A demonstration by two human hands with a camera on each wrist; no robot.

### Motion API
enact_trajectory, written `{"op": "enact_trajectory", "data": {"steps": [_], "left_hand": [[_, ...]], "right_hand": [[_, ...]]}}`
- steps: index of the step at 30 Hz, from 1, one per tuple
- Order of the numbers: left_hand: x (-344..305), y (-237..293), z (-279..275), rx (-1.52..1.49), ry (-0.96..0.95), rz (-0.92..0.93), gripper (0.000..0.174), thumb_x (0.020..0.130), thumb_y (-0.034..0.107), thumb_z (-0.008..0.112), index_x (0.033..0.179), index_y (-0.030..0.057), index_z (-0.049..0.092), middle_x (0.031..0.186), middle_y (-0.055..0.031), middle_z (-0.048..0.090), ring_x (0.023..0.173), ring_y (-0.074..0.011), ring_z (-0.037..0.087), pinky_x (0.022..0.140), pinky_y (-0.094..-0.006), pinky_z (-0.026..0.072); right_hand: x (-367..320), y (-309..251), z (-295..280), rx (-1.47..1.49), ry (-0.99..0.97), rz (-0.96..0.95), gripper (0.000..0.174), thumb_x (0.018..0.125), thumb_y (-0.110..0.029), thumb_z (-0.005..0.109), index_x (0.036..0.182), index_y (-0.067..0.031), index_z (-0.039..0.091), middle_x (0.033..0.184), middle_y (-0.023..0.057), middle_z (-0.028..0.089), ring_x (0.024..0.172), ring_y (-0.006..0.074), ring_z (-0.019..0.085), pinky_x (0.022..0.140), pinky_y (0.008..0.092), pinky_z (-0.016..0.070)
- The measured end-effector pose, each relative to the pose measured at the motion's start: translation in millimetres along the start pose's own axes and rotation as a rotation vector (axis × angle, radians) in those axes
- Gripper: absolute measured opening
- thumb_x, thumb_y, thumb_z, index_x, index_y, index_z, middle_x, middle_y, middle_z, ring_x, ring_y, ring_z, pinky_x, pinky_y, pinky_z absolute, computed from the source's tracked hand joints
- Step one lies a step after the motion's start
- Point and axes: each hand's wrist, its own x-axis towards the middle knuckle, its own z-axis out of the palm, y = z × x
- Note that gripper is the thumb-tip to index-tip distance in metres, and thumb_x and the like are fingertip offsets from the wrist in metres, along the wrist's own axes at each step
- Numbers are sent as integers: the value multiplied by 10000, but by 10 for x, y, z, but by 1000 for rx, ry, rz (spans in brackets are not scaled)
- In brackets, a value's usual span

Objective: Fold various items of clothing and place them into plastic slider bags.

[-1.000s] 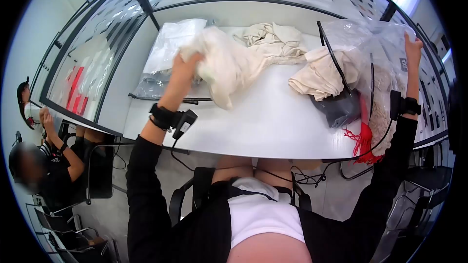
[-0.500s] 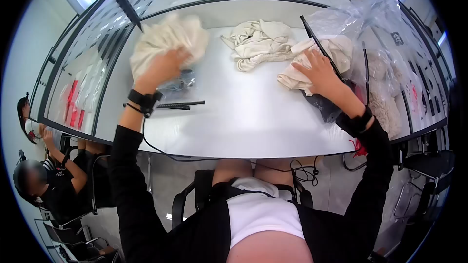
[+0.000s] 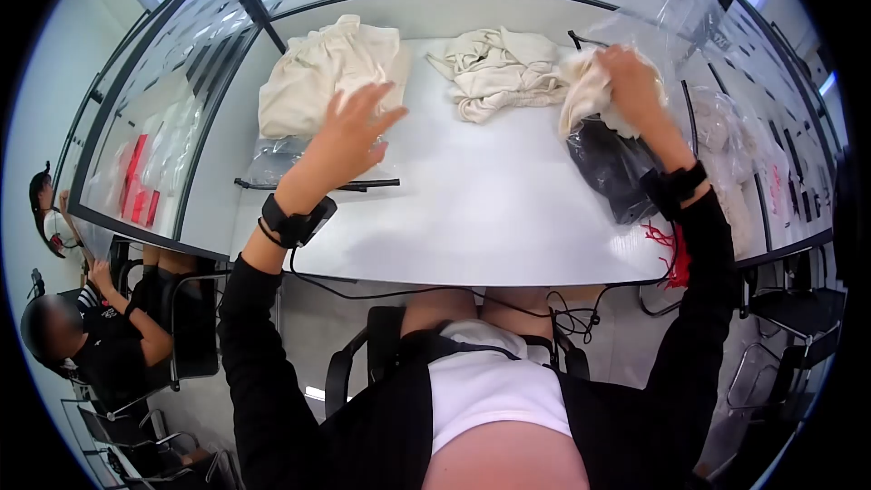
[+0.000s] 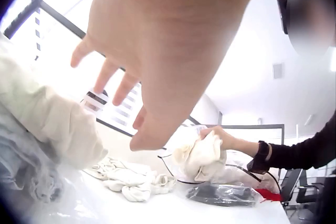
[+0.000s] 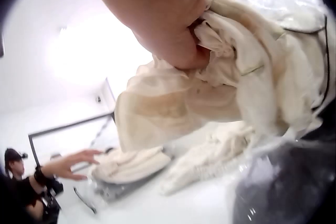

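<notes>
In the head view my left hand hovers with spread fingers in front of a cream cloth, which lies bunched over clear plastic packaging. Its fingers hold nothing in the left wrist view. My right hand grips another cream cloth, raised in soft folds whose edge hangs over a dark grey item in clear plastic. Between the hands, a third crumpled cream cloth lies at the back of the white table.
Black rods lie at the left, by the packaging. On the right are a large clear plastic bag, a fluffy beige item and red tassels over the table edge. Partition panels surround the table; another person sits at left.
My left hand carried a cream cloth left, laid it over the plastic packaging and let go. My right hand left the clear plastic bag, took hold of the right cream cloth and raised it.
</notes>
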Motion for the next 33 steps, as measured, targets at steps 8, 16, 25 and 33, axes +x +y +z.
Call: {"op": "enact_trajectory", "data": {"steps": [8, 16, 25, 33], "left_hand": [[134, -618, 178, 57, -164, -558, 742, 627, 336, 765, 1278, 191, 440, 1389, -177, 311, 1224, -397, 371, 917, -519, 397], [32, -1278, 167, -483, 378, -604, 439, 795, 214, 598, 1177, 27, 492, 867, -239, 613, 831, -328, 617, 745, -375, 468], [-264, -1464, 117, -1097, 637, -662, 310, 887, 159, 518, 1152, 0, 529, 1005, -68, 607, 893, -136, 559, 789, -262, 430], [-280, -1601, 269, -1203, 711, -702, 268, 877, 167, 524, 1084, 0, 558, 950, -81, 614, 864, -145, 566, 742, -260, 441]], "right_hand": [[297, 815, -937, 1241, 454, 712, 350, 784, -93, 667, 1104, 0, 559, 1044, 118, 615, 924, 200, 604, 743, 301, 502], [540, 333, -1053, 1161, 165, 609, 311, 821, -85, 624, 1105, 11, 542, 1042, 94, 611, 896, 172, 603, 760, 282, 499], [1060, -93, -1056, 208, 284, -29, 353, 698, -148, 705, 1014, -28, 605, 945, 157, 635, 933, 281, 590, 818, 362, 455], [1570, 138, -1161, 1393, 422, 307, 117, 876, -106, 543, 965, -52, 596, 766, 31, 614, 431, 32, 421, 405, 178, 366]]}}
